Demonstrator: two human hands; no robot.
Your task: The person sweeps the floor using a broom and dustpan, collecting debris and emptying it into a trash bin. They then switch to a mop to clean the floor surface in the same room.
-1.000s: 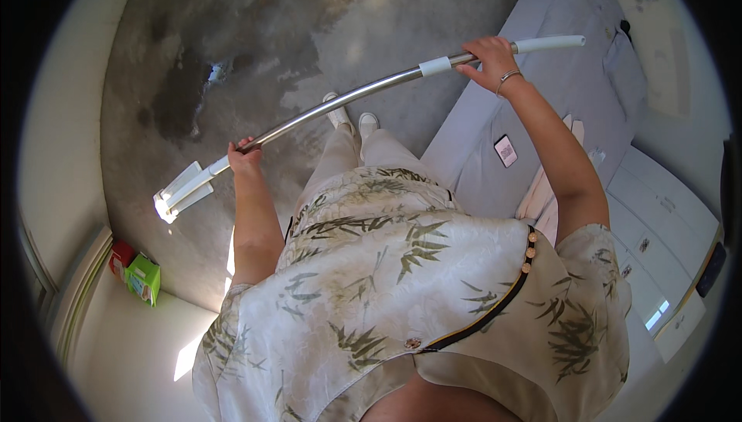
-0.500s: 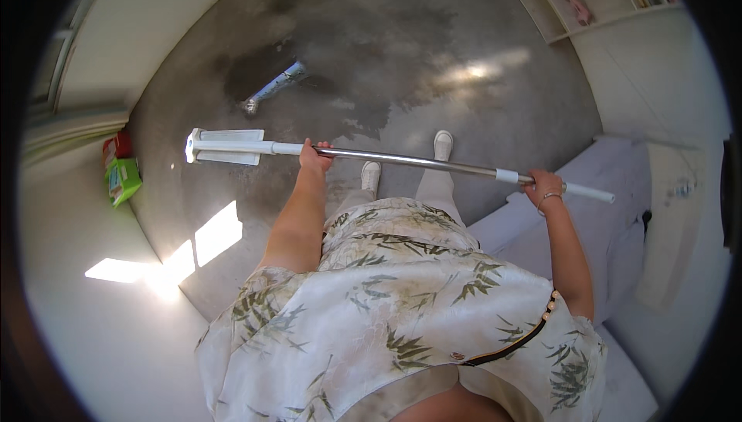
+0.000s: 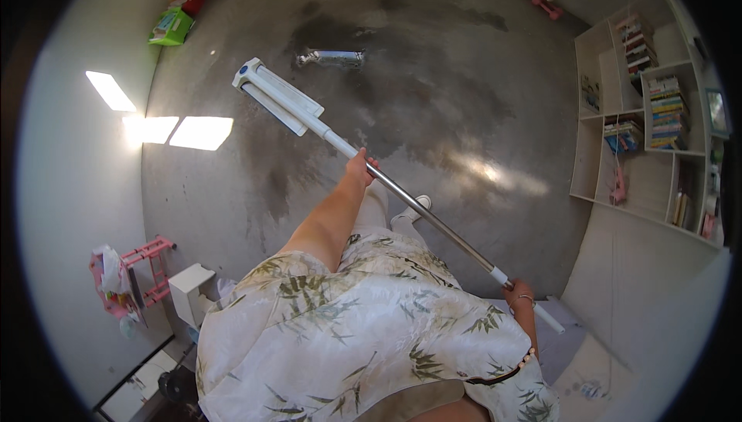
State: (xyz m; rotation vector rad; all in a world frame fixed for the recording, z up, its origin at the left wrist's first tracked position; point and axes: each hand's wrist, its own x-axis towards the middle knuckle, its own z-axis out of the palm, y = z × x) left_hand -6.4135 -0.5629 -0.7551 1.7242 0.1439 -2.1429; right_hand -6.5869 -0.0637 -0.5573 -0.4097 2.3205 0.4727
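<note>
A flat mop (image 3: 421,209) with a metal pole stretches slantwise across my front, off the floor. Its white head (image 3: 280,97) is at the upper left, with its two long plates folded back along the pole. My left hand (image 3: 362,168) is closed around the pole's upper part, just behind the white sleeve. Farther down, my right hand (image 3: 520,295) grips near the white lower handle, whose end sticks out beyond it. The fingers of my right hand are partly hidden. One white shoe (image 3: 417,207) shows beneath the pole.
Dark, wet-looking patches mark the grey floor (image 3: 433,59). A shelf unit (image 3: 583,190) with books stands along the right wall. At the far left is a green box (image 3: 171,28); a pink frame (image 3: 154,256) and small white cabinet (image 3: 192,284) are nearer. A grey-covered surface (image 3: 563,342) lies by my right hand.
My body and view have turned left, bringing the pink frame and more shelves into sight. The mop has tilted, its head now farther away and its handle end nearer me. Both hands keep their grip.
</note>
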